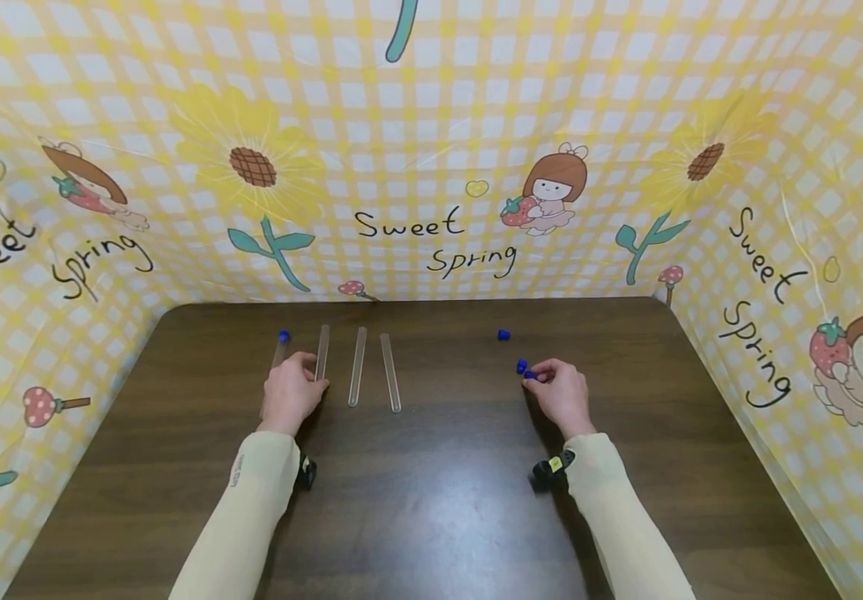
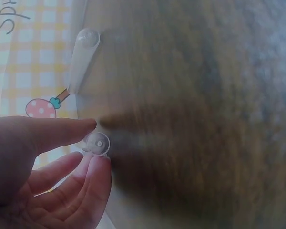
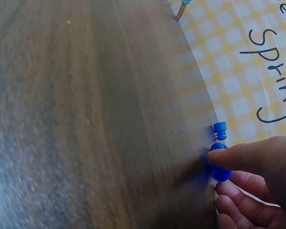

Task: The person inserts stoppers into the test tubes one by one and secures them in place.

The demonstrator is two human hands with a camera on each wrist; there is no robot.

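In the head view, a brown wood-grain bench (image 1: 461,508) stands before a yellow checked cloth (image 1: 431,108) printed with sunflowers, cartoon girls and the words "Sweet Spring". Four clear tubes lie towards the left of the bench, their lengths running near to far. The leftmost, a capped tube (image 1: 279,354), has a blue stopper (image 1: 284,336) at its far end and is partly hidden by the left hand (image 1: 294,390). That hand's grip is closed at the near end of the second tube (image 1: 323,350). To its right lie the third tube (image 1: 358,367) and the fourth tube (image 1: 390,373), well apart from each other and both uncapped. On the right side, the right hand (image 1: 562,393) pinches the nearest blue cap (image 1: 529,376); the middle blue cap (image 1: 522,365) sits just beyond it, and the far blue cap (image 1: 504,335) lies farther off and a little to the left. Both arms wear pale sleeves (image 1: 230,521), with a black device at each wrist.

In the left wrist view, thumb and fingers close about a tube's rounded near end, which faces the camera. Another clear tube lies to the right, apart from the hand.

In the right wrist view, the thumb presses over blue plastic, with curled fingers below; whether one cap or two show there cannot be told. A separate blue cap stands just beyond.
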